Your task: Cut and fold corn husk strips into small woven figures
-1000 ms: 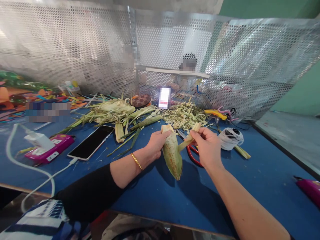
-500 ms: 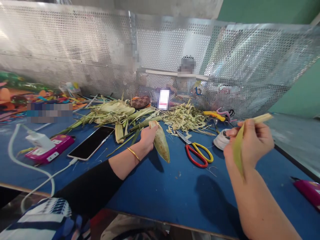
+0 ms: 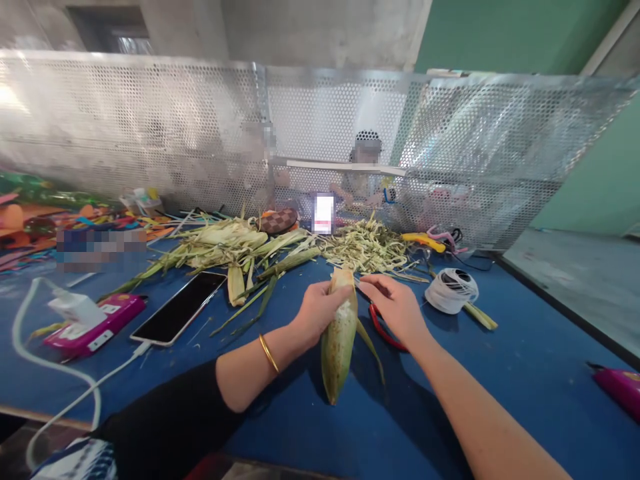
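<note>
A husk bundle (image 3: 339,347) is gripped by the left hand (image 3: 323,310) above the blue surface (image 3: 280,413). Red-handled scissors (image 3: 383,331) are partly covered by the curled right hand (image 3: 393,303), whose grip cannot be told.

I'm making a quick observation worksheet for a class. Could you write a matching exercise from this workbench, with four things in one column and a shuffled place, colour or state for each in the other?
1. left hand
2. phone
3. roll of thread
4. pouch

A. lies flat, its screen dark
B. brown checks, near the metal mesh
C. grips the green husk bundle
D. white, just right of the right hand

Right pairs: 1-C, 2-A, 3-D, 4-B
</note>
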Demonstrator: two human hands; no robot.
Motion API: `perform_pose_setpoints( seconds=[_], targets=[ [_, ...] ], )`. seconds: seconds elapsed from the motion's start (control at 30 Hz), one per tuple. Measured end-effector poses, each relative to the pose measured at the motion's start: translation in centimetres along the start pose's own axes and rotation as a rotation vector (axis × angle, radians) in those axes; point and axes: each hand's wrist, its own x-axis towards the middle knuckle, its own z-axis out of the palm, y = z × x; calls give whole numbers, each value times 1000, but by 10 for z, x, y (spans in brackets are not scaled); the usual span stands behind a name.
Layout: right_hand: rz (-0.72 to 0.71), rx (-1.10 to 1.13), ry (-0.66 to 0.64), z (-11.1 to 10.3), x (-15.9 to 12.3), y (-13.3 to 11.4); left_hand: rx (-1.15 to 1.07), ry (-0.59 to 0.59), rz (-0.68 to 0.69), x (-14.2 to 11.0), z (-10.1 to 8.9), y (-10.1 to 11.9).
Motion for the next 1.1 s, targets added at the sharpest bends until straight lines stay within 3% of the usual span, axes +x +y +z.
perform_pose_setpoints(
  seconds=[0.07, 0.17, 0.4, 0.63, 0.87, 1.1],
  targets=[
    [73, 167, -39, 1, -1, -4, 71, -45, 35, -5, 4, -2],
    [110, 236, -20, 2, -2, -7, 118, -103, 54, -11, 7, -1],
    [129, 291, -87, -2, -4, -13, 129, 36, 198, -6, 4, 3],
    [222, 387, -59, -2, -5, -19, -30, -4, 118, -7, 7, 2],
    [140, 294, -115, -1, -6, -14, 39, 6, 136, -5, 5, 1],
    [167, 349, -116, 1, -8, -16, 30, 1, 143, -6, 5, 3]
  ],
)
